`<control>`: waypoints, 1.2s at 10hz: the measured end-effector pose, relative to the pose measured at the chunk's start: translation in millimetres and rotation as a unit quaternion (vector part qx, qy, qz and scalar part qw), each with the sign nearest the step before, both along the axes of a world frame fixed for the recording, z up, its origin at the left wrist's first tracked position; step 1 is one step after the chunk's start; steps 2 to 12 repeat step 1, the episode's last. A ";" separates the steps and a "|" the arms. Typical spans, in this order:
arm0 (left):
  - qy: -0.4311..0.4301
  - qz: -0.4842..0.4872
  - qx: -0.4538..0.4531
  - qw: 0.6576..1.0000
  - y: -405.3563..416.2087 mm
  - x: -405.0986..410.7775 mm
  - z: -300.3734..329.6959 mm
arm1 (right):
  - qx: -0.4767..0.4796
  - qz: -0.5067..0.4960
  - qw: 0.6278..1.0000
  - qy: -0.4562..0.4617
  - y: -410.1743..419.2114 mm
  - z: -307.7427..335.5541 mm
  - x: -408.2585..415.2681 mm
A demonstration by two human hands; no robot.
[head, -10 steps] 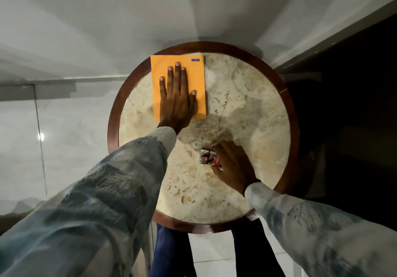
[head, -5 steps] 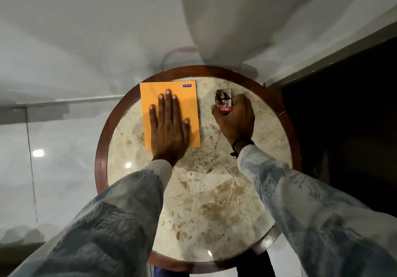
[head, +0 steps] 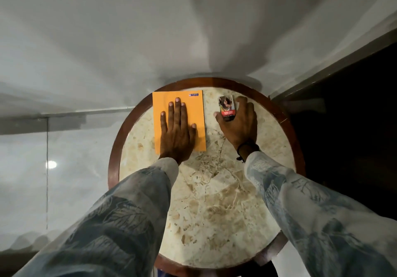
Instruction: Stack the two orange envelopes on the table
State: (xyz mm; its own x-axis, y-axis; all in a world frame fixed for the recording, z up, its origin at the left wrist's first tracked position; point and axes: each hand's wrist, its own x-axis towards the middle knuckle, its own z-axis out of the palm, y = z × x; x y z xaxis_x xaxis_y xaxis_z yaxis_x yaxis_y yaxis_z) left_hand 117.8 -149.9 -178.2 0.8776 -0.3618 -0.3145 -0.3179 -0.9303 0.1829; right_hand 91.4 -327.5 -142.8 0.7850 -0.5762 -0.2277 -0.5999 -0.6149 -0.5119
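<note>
An orange envelope point(head: 193, 113) lies flat at the far left of the round marble table point(head: 214, 201). Only one orange face shows; whether a second envelope lies under it I cannot tell. My left hand point(head: 178, 130) rests palm down on it with fingers spread. To the right, my right hand point(head: 238, 124) grips a small printed box point(head: 226, 106) that rests on the table near the far edge, thumb on its left side and fingers on its right.
The table has a dark wooden rim point(head: 113, 158) and stands against a white wall. A dark doorway or panel point(head: 343, 126) is to the right. Glossy pale floor tiles point(head: 43, 180) lie to the left.
My right hand has carried the small box from the table's near middle to the far side, beside the envelope. My left hand has stayed flat on the envelope.
</note>
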 end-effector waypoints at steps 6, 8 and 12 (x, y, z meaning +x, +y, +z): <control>-0.018 -0.008 0.009 1.000 1.5 2.5 42.5 | 0.034 -0.030 0.997 -0.060 -12.1 45.7 -2.3; -0.018 -0.008 0.009 1.000 1.5 2.5 42.5 | 0.034 -0.030 0.997 -0.060 -12.1 45.7 -2.3; -0.018 -0.008 0.009 1.000 1.5 2.5 42.5 | 0.034 -0.030 0.997 -0.060 -12.1 45.7 -2.3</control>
